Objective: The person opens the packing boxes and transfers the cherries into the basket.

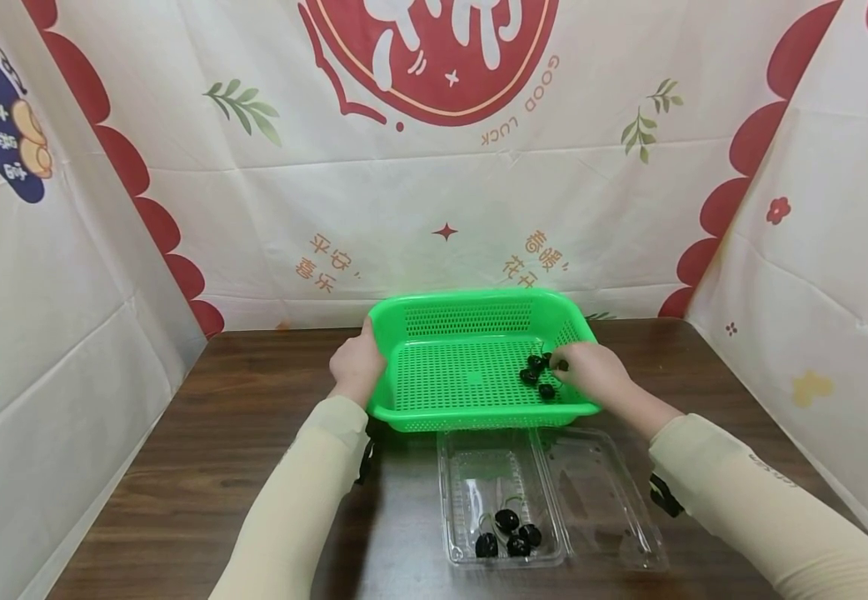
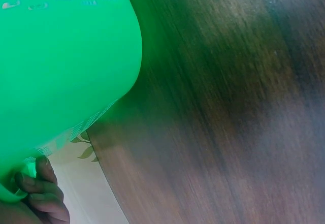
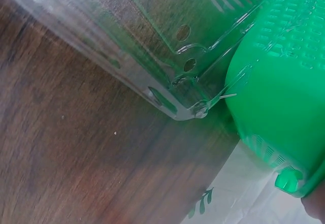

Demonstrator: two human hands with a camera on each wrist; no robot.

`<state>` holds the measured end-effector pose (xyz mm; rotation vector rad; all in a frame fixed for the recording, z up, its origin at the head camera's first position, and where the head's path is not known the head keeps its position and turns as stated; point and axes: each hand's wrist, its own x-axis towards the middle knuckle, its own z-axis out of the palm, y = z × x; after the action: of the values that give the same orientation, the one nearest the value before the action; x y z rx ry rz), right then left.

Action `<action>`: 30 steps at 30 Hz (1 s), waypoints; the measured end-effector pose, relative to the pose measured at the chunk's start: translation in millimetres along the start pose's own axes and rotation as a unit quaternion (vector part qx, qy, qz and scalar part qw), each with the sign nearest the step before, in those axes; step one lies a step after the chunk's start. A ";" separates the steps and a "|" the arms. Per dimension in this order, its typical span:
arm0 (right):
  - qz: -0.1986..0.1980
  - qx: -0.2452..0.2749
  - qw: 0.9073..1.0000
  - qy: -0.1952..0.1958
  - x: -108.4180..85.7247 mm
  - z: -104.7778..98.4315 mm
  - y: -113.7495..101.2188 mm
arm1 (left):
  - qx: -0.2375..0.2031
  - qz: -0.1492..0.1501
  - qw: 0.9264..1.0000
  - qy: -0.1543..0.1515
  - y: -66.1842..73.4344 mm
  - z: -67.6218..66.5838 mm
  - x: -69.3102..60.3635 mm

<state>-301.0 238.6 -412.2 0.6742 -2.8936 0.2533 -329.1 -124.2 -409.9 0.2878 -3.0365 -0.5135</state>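
Observation:
A green plastic basket (image 1: 471,421) with perforated walls stands towards the back of the table. My left hand (image 1: 359,363) grips its left rim; in the left wrist view the fingers (image 2: 44,196) curl beneath the edge. Over the basket's right end, my right hand (image 1: 595,371) pinches a dark cherry (image 1: 562,365) at its fingertips. Several more dark cherries (image 1: 528,377) lie on the basket floor beside those fingertips. In front of the basket sits a clear plastic clamshell box (image 1: 471,467), holding several cherries (image 1: 506,522) with stems at its near end.
The clamshell's clear lid (image 1: 602,500) lies folded out to the right, flat on the brown wooden table (image 1: 254,417). White printed cloth (image 1: 404,192) hangs behind the table and along both sides. In the right wrist view, the lid (image 3: 175,109) reaches close to the basket wall.

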 end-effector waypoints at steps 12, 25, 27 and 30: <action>0.017 0.018 1.000 -0.006 1.6 1.2 1.8 | 0.007 0.000 1.000 -0.005 1.6 -0.7 0.2; 0.034 0.026 0.999 -0.009 1.8 1.6 2.3 | 0.016 0.001 1.000 -0.008 2.7 -1.3 -1.4; 0.033 0.027 0.999 -0.009 1.9 1.8 2.5 | 0.017 0.000 1.000 -0.010 2.5 -0.6 -1.2; 0.033 0.028 0.999 -0.009 2.2 2.0 2.4 | 0.010 -0.002 1.000 -0.011 1.8 0.8 -0.4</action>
<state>-304.2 239.4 -414.0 0.5917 -2.9391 0.3398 -329.1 -122.2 -410.1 0.2913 -3.0642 -0.4891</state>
